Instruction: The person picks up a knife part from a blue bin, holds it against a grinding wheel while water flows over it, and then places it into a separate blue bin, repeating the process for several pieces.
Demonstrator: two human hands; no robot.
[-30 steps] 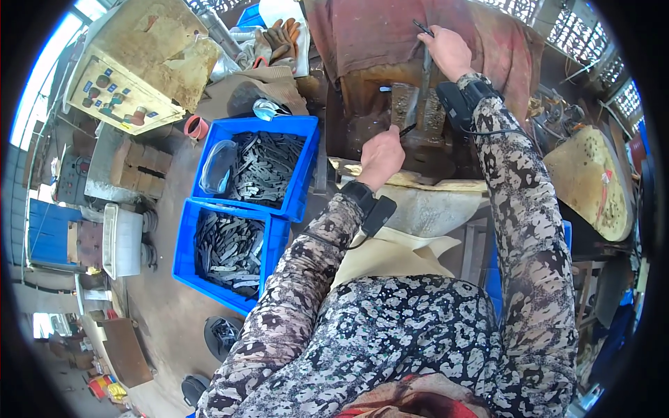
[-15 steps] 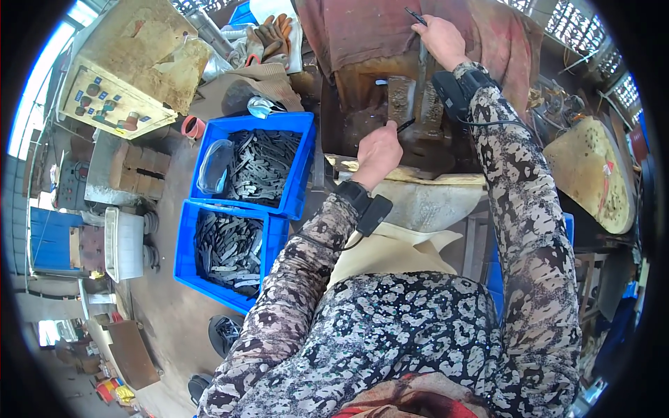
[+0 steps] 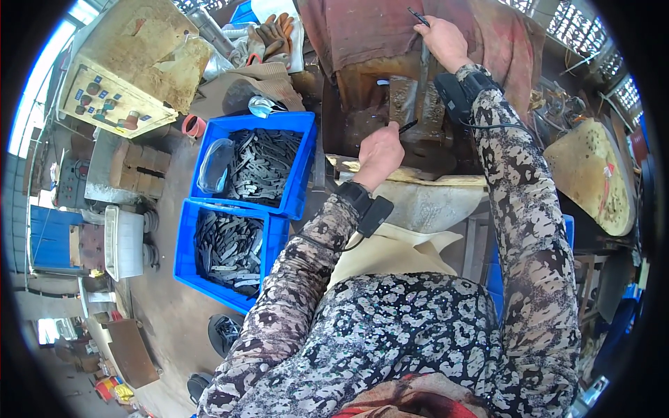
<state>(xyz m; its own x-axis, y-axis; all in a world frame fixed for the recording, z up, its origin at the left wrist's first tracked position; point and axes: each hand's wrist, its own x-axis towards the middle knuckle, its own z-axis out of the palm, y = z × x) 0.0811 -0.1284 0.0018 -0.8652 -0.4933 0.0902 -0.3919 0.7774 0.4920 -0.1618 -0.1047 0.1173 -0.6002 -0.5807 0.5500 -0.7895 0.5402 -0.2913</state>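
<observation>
My left hand (image 3: 380, 150) is closed on a small dark strip (image 3: 409, 126), whose tip points right over the wet brown tray. Farther off, my right hand (image 3: 446, 43) is raised in front of the reddish cloth and pinches a thin dark piece (image 3: 417, 16) that sticks out up and to the left. Beyond the left hand stands a wet, rusty metal block (image 3: 403, 101) with an upright rod beside it. The held ends of both pieces are hidden in my fingers.
To the left, two blue crates (image 3: 182, 240) hold many flat dark metal strips (image 3: 261, 164). A cream control box (image 3: 104, 104) with knobs stands at the far left, near some work gloves (image 3: 273, 38). Reddish cloth (image 3: 369, 35) hangs behind the tray (image 3: 341, 136). A stained board (image 3: 592, 174) lies at right.
Both hands have shifted very slightly to the right with their dark pieces. Both grips look the same; the crates and tray stand as before.
</observation>
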